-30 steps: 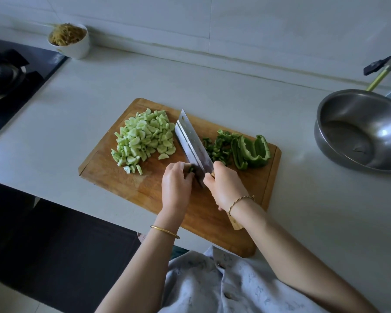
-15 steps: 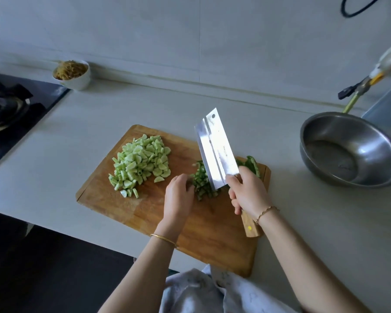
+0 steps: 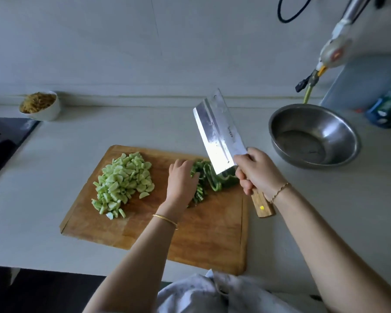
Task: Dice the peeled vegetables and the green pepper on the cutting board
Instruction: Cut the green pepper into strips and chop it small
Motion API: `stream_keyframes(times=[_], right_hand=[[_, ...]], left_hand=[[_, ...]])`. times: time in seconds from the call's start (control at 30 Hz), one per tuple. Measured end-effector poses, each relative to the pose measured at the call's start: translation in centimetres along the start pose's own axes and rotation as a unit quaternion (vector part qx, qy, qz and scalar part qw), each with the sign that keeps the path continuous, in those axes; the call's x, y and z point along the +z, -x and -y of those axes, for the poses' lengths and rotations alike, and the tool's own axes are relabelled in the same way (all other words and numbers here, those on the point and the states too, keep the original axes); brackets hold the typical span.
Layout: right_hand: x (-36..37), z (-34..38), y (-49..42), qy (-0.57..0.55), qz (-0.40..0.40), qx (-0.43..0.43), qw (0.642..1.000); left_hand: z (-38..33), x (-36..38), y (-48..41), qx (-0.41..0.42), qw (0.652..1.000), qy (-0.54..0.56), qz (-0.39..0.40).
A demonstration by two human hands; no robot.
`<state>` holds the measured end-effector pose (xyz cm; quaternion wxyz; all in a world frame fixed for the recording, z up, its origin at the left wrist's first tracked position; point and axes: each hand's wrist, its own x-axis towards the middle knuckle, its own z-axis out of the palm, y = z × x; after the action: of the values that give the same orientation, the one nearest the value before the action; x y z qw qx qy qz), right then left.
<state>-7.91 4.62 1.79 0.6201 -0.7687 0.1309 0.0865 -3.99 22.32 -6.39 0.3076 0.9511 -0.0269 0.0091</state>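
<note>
Head view showed the right hand (image 3: 257,170) gripping a cleaver (image 3: 219,134) by its wooden handle, blade up above the cutting board (image 3: 212,233). The left hand (image 3: 182,179) curled its fingers over the green pepper (image 3: 215,184) on the board, beside a pile of pale diced vegetables (image 3: 122,184). A steel bowl (image 3: 339,127) at right showed bare metal inside; a white bowl (image 3: 50,111) at far left held yellowish shreds (image 3: 37,101).

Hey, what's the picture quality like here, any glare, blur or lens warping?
Head view: strong glare on the blade of the cleaver; the left hand on the green pepper looks slightly motion-blurred, the diced vegetables fairly sharp; same view, wide-angle stretch toward the edges, and the top right corner is washed out.
</note>
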Motion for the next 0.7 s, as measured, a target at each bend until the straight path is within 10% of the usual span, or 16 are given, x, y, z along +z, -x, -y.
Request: stream_keyframes(times=[0.7], right_hand=[[-2.1,-2.5,-0.5,0.008,-0.040,0.028,0.999]], left_hand=[[-1.9,3.0,-6.1,0.080,0.974,-0.138,0.163]])
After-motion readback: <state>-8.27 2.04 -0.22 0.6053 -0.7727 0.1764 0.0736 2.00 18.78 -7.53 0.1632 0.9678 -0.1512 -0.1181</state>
